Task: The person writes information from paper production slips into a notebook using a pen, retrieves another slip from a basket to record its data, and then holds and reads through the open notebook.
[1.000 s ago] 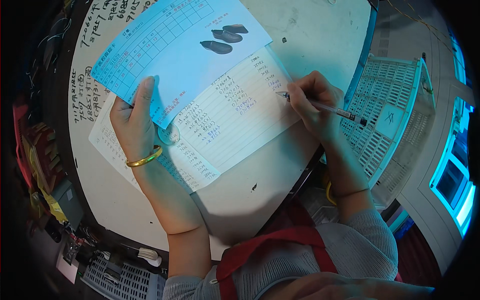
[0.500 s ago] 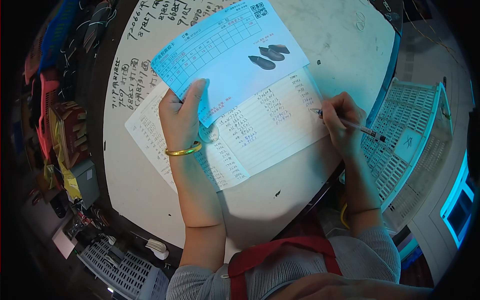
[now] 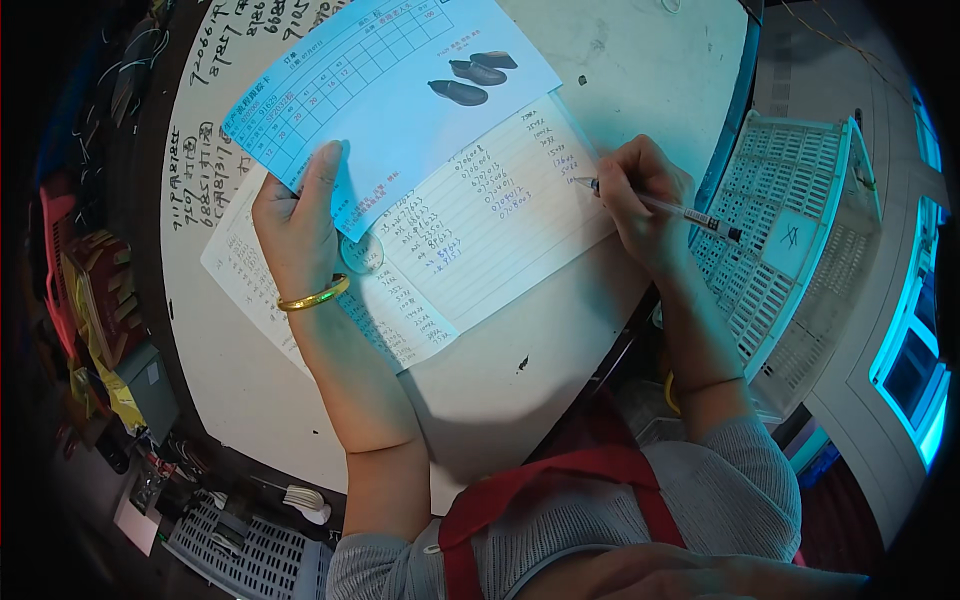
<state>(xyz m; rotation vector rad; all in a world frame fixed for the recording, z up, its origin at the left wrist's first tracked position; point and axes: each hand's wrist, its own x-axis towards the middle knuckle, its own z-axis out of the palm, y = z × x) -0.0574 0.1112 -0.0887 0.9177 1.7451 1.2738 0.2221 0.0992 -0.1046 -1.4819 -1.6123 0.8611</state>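
My left hand (image 3: 300, 215), with a gold bangle (image 3: 314, 295) at its wrist, grips the lower left edge of a printed order sheet (image 3: 400, 130) between thumb and fingers. The sheet bears a table and a picture of dark shoes. It lies slanted over an open lined notebook (image 3: 500, 265) with handwritten columns, hiding its upper part. My right hand (image 3: 645, 200) is closed around a clear-barrelled pen (image 3: 690, 213). The pen's tip meets the notebook's right page at the foot of the right-hand column. A see-through round shape (image 3: 362, 253) shows beside my left wrist.
The pale tabletop (image 3: 480, 410) carries handwriting at its upper left. White plastic baskets stand off the table, one at the right (image 3: 790, 240) and another at the lower left (image 3: 240, 540). Boxes (image 3: 110, 300) and clutter crowd the left side.
The whole view has shifted, so table, papers and hands appear farther left and higher. A fresh ink mark shows by the pen tip, below the column's last entry. Both grips are unchanged.
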